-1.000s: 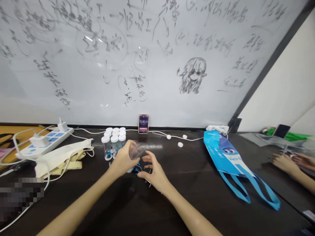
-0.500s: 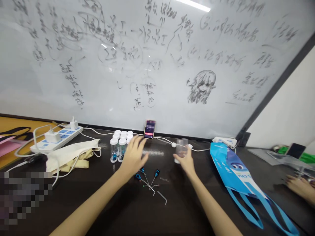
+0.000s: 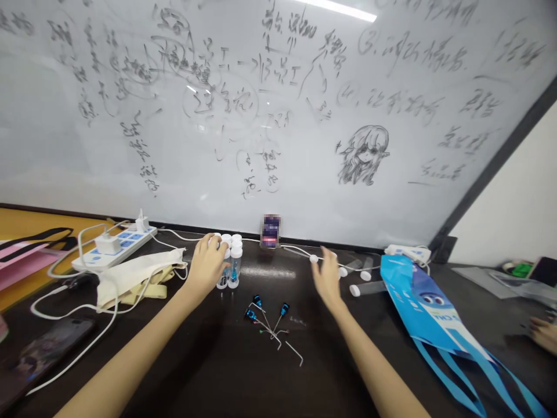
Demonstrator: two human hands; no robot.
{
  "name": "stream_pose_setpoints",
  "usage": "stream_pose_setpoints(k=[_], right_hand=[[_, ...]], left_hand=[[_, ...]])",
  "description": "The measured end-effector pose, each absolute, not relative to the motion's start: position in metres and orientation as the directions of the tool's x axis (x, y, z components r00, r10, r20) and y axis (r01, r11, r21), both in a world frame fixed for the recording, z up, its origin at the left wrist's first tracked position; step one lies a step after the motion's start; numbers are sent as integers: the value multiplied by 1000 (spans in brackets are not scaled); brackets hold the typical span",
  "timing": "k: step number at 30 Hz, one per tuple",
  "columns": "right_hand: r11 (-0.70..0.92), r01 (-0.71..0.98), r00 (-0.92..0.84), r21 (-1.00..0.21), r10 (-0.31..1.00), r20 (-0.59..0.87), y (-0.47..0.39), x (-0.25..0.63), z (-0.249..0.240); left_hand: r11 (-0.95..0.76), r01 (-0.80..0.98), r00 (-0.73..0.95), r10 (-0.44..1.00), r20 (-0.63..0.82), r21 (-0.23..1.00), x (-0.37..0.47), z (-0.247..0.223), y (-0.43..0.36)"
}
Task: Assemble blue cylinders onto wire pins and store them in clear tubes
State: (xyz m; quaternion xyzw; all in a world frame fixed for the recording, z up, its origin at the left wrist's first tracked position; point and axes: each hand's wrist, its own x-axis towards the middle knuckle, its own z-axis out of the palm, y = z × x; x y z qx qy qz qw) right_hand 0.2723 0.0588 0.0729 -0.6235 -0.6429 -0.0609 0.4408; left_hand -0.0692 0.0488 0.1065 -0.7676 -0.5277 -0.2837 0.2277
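Observation:
My left hand (image 3: 205, 264) has its fingers curled round the left front of a group of clear plastic tubes with white caps (image 3: 235, 264). The tube in its grasp is mostly hidden, and blue parts show inside neighbouring tubes. Fingers apart, my right hand (image 3: 327, 277) is held just over the table, left of a capped tube (image 3: 368, 288) lying on its side. Two more tubes lie behind that one. Between my forearms are several thin bent wire pieces with blue and black ends (image 3: 285, 309); one plain bent rod (image 3: 295, 352) lies beside them.
A phone (image 3: 270, 231) leans against the whiteboard (image 3: 300, 191). On the left are a power strip (image 3: 122, 244), a cream cloth bag (image 3: 139, 273), cables and a dark phone (image 3: 52, 354). A blue bag (image 3: 402, 296) lies right, with another person's hand (image 3: 543, 334) beyond.
My left hand has moved left and closed round the tube group. My right hand, which held a clear tube, has let go; tubes now show lying beside it. The view has shifted slightly left.

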Motion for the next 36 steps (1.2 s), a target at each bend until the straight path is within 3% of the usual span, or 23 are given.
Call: stream_pose_setpoints(k=[5, 11, 16, 22, 29, 36], right_hand=[[544, 767, -303, -341, 775, 554, 86, 139, 104], [643, 689, -531, -333, 761, 372, 114, 76, 123], [609, 709, -492, -356, 788, 369, 104, 100, 110], [460, 792, -279, -402, 858, 431, 90, 119, 92], [374, 823, -181, -427, 886, 427, 95, 127, 82], [323, 848, -117, -420, 887, 446, 91, 158, 92]], left_hand=[[-302, 949, 281, 684, 673, -90, -70, 101, 45], [-277, 948, 308, 690, 655, -155, -81, 80, 39], [-322, 929, 361, 673, 646, -184, -80, 78, 34], [-466, 856, 500, 637, 586, -224, -39, 72, 38], [-410, 891, 441, 683, 583, -194, -6, 58, 48], [-386, 914, 376, 686, 623, -127, -14, 98, 58]])
